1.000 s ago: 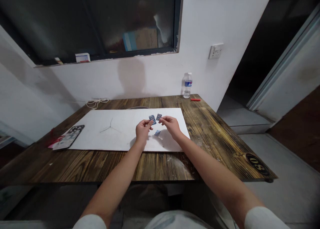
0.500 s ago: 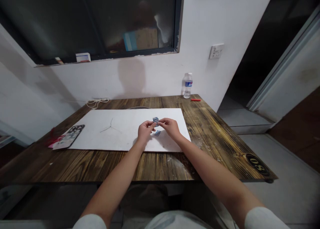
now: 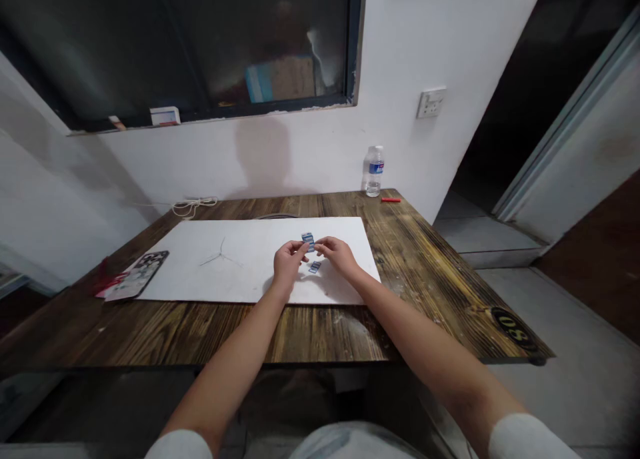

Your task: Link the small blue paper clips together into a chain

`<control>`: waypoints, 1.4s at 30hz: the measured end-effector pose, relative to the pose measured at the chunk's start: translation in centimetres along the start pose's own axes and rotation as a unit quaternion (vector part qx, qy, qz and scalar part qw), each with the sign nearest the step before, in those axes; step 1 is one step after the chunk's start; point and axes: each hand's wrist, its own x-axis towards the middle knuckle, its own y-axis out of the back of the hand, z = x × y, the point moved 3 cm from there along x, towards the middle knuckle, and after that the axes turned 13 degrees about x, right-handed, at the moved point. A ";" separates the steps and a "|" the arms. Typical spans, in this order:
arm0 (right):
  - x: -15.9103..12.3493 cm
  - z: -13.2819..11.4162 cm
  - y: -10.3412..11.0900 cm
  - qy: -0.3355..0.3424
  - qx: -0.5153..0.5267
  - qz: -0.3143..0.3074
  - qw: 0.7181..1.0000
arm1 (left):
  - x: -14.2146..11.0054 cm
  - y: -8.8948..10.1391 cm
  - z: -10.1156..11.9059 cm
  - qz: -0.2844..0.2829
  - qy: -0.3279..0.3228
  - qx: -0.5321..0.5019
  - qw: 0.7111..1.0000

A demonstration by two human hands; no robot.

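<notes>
**Small blue striped card [image 3: 307, 237] pinched over a white board [image 3: 265, 239]**

Head view: The left hand [image 3: 286, 265] holds the card between thumb and fingers, gripping its lower part so that the upper end sticks up past the fingertips. The right hand [image 3: 340, 253] is at the card's right edge, its thumb and fingertips drawn nearly together; whether it has hold of the card, I cannot tell. The card is over the right part of the board, and a second striped piece [image 3: 315, 267] lies on the board just nearer, between the two hands.

The board lies on a dark wooden table [image 3: 425, 285]. On its left half is a thin three-armed mark [image 3: 221, 254]. A flat object with a patterned face [image 3: 144, 274] overlaps the board's near left corner, with a red item [image 3: 105, 282] beside it, too blurred to make out. At the table's far left is a coiled pale cable [image 3: 193, 207]. At the far right a clear bottle [image 3: 373, 172] with a blue label stands upright near the wall, and a red pen-like stick [image 3: 391, 199] lies just to its right. A black disc [image 3: 515, 329] with pale figures marks the near right corner.
</notes>
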 end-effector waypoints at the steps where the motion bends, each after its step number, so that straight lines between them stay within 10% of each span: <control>1: -0.1 -0.1 -0.1 -0.009 -0.037 -0.012 0.999 | 0.0 0.1 0.1 0.010 0.000 -0.004 1.000; 10: -2.0 -2.0 -0.8 -0.066 -0.389 -0.082 0.915 | 0.2 0.4 0.1 0.052 -0.006 -0.009 0.999; 42: -1.7 -1.0 -1.0 -0.085 -0.311 -0.100 0.941 | 0.0 0.3 0.2 0.040 -0.007 -0.014 0.999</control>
